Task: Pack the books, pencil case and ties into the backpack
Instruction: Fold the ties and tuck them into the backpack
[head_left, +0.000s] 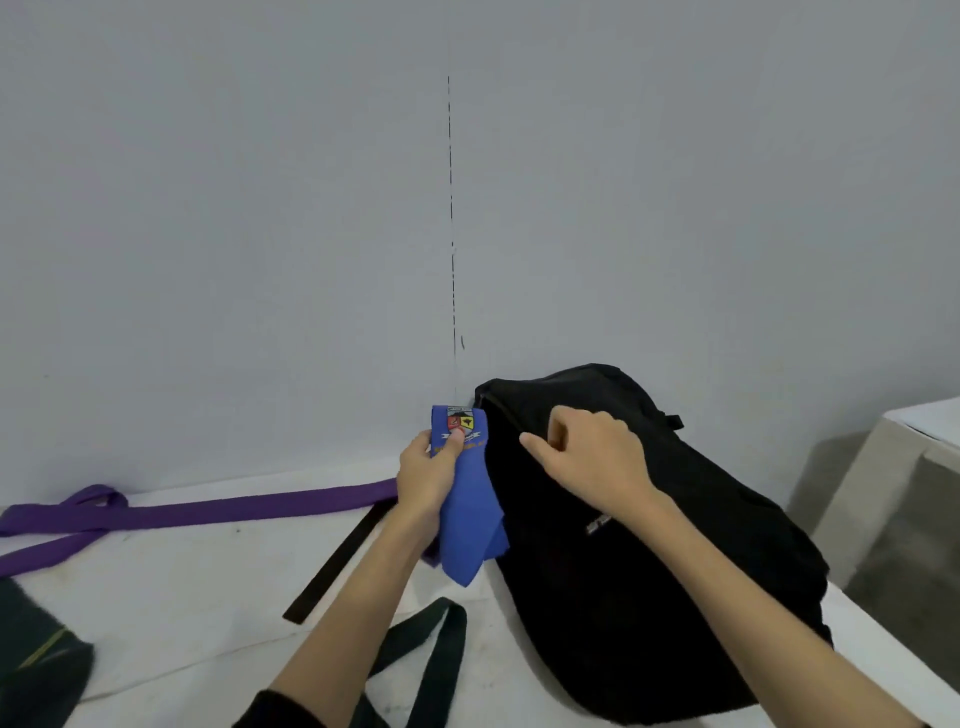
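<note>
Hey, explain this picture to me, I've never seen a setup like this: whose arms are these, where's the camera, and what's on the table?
No machine here: a person wears a camera on the head, looking down at their own hands. The left hand holds a folded blue tie with a crest. The right hand pinches the black backpack near its top edge. On the white table lie a purple tie, a black strap and a dark green tie; dark cloth sits at the left edge.

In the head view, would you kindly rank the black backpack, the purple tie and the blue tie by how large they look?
1. black backpack, largest by far.
2. purple tie, long and thin, cut off at the left edge.
3. blue tie, folded, gripped in the left hand.
</note>
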